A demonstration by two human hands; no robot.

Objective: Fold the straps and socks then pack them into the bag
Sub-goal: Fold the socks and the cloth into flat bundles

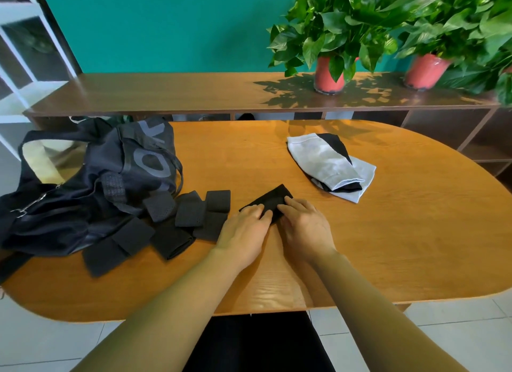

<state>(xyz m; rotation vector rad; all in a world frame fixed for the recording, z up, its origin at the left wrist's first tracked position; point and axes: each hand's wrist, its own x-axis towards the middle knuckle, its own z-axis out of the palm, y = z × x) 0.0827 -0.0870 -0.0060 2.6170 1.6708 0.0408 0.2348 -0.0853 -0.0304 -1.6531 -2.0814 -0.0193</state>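
Observation:
A black folded strap lies on the wooden table just ahead of me. My left hand and my right hand both rest on its near end, fingers curled onto the fabric, pinching it. Several folded black straps lie in a loose row to the left, reaching up to the dark bag, which slumps open at the table's left end. A pile of grey and black socks sits farther back on the right.
A long wooden shelf runs behind the table, carrying two leafy plants in red pots at the right. A white rack stands at the far left. Tiled floor shows below the table's front edge.

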